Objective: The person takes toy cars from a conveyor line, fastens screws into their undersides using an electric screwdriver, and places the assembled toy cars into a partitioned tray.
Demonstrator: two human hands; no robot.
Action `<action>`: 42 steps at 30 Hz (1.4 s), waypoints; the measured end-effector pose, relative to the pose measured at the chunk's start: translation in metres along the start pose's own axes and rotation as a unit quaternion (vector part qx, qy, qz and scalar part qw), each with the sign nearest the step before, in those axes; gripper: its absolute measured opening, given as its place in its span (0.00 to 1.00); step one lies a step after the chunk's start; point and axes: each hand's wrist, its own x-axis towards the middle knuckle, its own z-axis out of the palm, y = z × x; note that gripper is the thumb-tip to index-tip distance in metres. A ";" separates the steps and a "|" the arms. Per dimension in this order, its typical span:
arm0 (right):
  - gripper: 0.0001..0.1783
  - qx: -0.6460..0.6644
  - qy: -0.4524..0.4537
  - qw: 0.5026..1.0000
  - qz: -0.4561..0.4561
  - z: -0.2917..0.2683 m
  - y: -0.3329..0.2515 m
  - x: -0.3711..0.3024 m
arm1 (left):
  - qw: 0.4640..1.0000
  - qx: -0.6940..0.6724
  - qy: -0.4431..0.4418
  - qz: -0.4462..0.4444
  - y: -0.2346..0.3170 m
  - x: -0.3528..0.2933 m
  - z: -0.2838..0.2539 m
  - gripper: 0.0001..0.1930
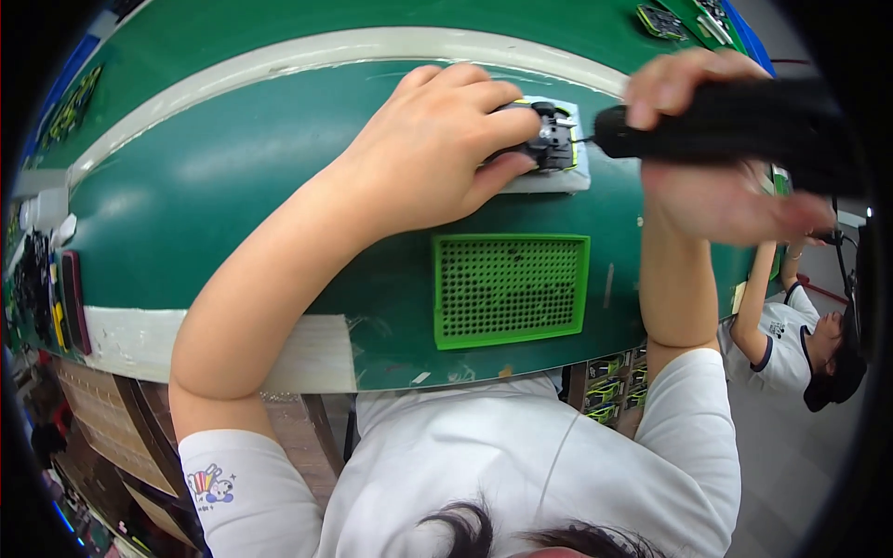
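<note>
Pinching one small black-and-lime hard-plastic assembly (558, 139) in the left hand (451, 139), with fingers bent over its top and far side and with the thumb pressed along the near side. Set on one smooth, pale, flat-sided block (567, 181), right of the tabletop's (233, 205) middle, between the near edge and the pale strip (446, 42) curving across the far side. Gripping one matte black, cylindrical power driver (744, 126) in the right hand (702, 200), with fingers curled around the body; too blurred to tell how tightly. Pointing the thin metal bit leftward, right at the assembly's end; impossible to tell whether touching.

Placed close to the near edge, right of its middle: one bright green, rectangular plastic tray (510, 341), raised at the rim, gridded with round holes, sprinkled with dark bits too small to count. Lying at the left edge: one long maroon bar (74, 302), beside a heap of black pieces (35, 279), impossible to count. Seated past the right edge: one co-worker (781, 339) in a white short-sleeved shirt.
</note>
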 end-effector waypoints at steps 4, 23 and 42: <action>0.56 -0.011 -0.021 0.997 0.074 0.020 -0.055 -0.007 | 1.000 -0.010 0.023 0.018 -0.002 0.006 0.007 0.11; 0.57 0.100 0.134 0.984 0.054 0.110 -0.008 -0.030 | 0.999 0.017 0.036 0.025 -0.010 0.001 0.014 0.11; 0.58 0.100 0.112 0.986 0.073 0.116 -0.008 -0.035 | 0.992 0.014 0.121 0.043 -0.010 0.000 0.013 0.12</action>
